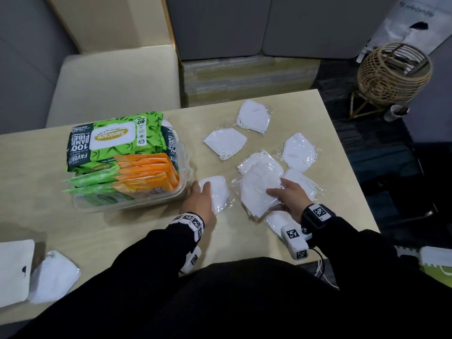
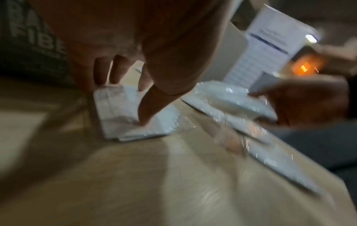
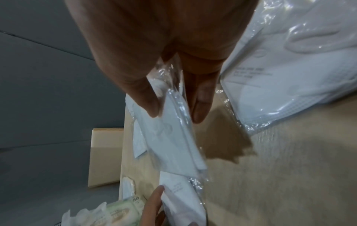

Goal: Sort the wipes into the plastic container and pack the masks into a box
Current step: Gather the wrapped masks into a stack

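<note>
Wrapped white masks lie scattered on the beige table (image 1: 281, 106). My left hand (image 1: 201, 192) (image 2: 125, 102) rests with straight fingers and thumb on one mask (image 1: 221, 194) (image 2: 160, 122) (image 3: 179, 198) just right of the clear plastic container (image 1: 182, 152). Inside that container are green wipe packs (image 1: 115, 138) and orange wipe packs (image 1: 146, 172). My right hand (image 1: 274, 199) (image 3: 173, 114) pinches a stack of wrapped masks (image 1: 256, 192) (image 3: 173, 145) (image 2: 231, 99) between thumb and fingers. A white box (image 1: 14, 270) sits at the near left edge with a mask (image 1: 53, 275) beside it.
More loose masks (image 1: 254, 116) (image 1: 225, 143) (image 1: 299, 151) lie toward the far right of the table. A cream chair (image 1: 115, 81) stands behind the table. A wicker basket (image 1: 393, 74) sits on the floor past the right edge.
</note>
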A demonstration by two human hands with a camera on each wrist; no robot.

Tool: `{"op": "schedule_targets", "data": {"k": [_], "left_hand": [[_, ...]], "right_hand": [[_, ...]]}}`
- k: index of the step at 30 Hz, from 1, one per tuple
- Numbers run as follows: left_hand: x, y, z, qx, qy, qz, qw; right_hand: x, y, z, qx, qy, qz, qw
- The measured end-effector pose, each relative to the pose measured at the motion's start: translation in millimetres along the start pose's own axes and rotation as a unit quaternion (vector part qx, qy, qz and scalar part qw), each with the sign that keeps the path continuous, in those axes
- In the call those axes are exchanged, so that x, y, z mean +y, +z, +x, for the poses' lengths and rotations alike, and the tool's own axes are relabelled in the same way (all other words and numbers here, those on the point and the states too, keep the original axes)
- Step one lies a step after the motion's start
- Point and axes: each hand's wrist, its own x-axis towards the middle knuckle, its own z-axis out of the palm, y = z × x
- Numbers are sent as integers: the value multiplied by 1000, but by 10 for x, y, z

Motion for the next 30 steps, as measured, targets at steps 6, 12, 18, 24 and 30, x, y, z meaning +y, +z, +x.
{"op": "schedule_targets", "data": {"k": [6,12,18,24,30], "left_hand": [[57,-76,25,-2,13,59,998],[132,-292,77,-4,-18,-130,991],[274,-619,124,103,-40,-460,881],[457,-695,49,131,-77,-600,785],[467,-550,-61,63,-31,-599,798]], "right_hand": [[10,-13,1,7,26,21,999],[-7,-45,-19,26,21,24,999],[3,-124,43,50,35,60,996],[-32,-96,37,41,15,74,996],[-54,-40,14,2,-8,54,999]]}}
